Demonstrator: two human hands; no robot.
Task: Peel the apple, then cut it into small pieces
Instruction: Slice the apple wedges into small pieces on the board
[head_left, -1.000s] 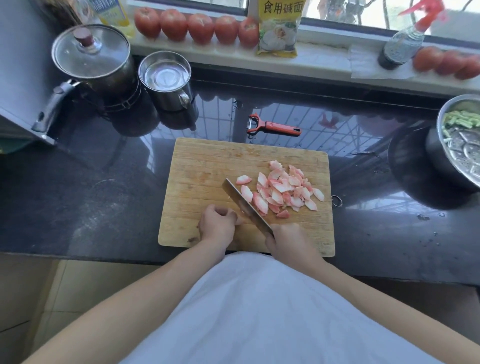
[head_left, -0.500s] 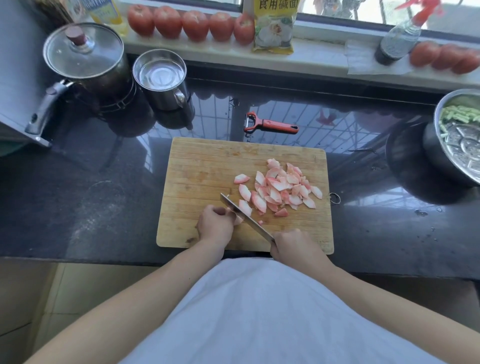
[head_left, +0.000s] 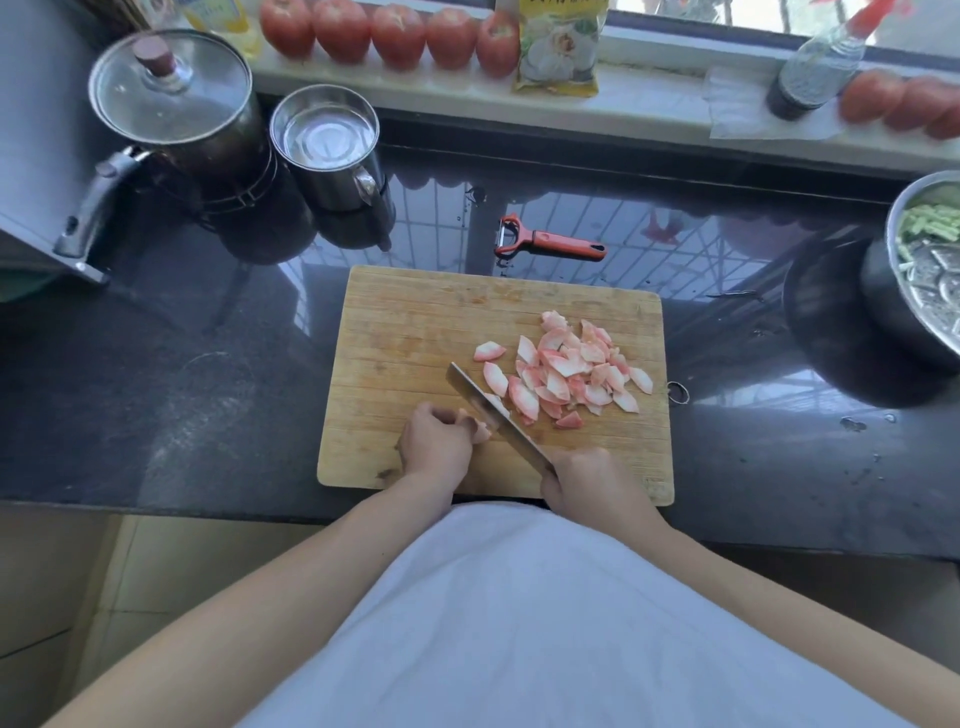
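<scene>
Near the cutting board's (head_left: 395, 332) front edge, the left hand (head_left: 436, 447) pinches an apple piece (head_left: 480, 431); the right hand (head_left: 587, 480) grips the knife (head_left: 485, 408) touching it, cut apple pieces (head_left: 566, 371) just right.

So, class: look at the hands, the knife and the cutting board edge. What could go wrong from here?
The left hand grips the last small apple piece right against the broad steel knife blade held by the right hand; a slip might nick the fingertips. The pile of pink-edged apple slices sits near the wooden cutting board's right edge and could spill off.
</scene>
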